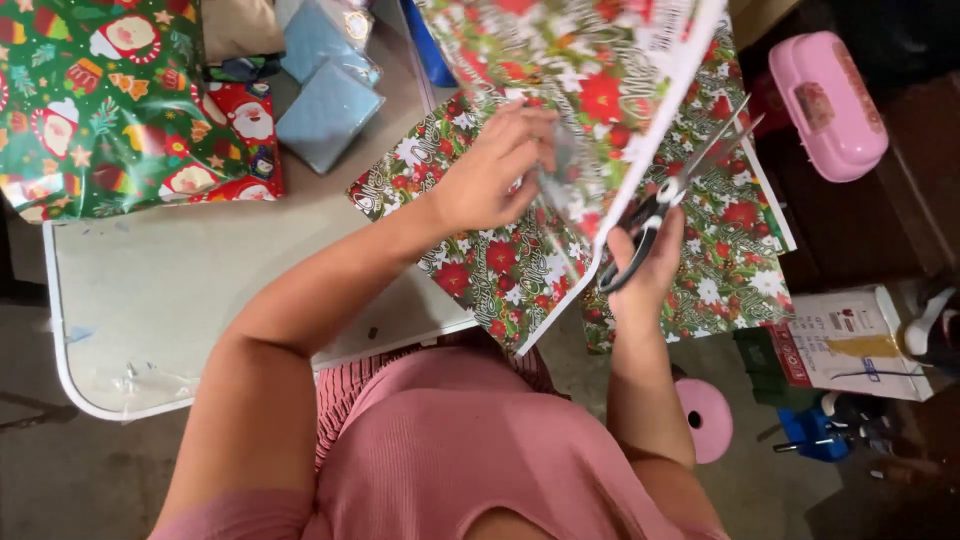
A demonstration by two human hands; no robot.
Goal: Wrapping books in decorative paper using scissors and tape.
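Note:
My left hand (495, 170) grips a sheet of red-and-green flowered wrapping paper (590, 90) and lifts it off the table. My right hand (645, 265) holds black-handled scissors (680, 185), whose blades stand apart at the sheet's white edge. More of the same flowered paper (735, 250) lies flat beneath, hanging over the table's right edge. I wear a pink top.
A grey table (180, 290) with a white rim holds a parcel in green festive paper (95, 100), a red wrapped piece (245, 125) and pale blue packets (325, 110). A pink case (825, 100), a white box (850, 345) and a pink roll (705, 420) are on the right.

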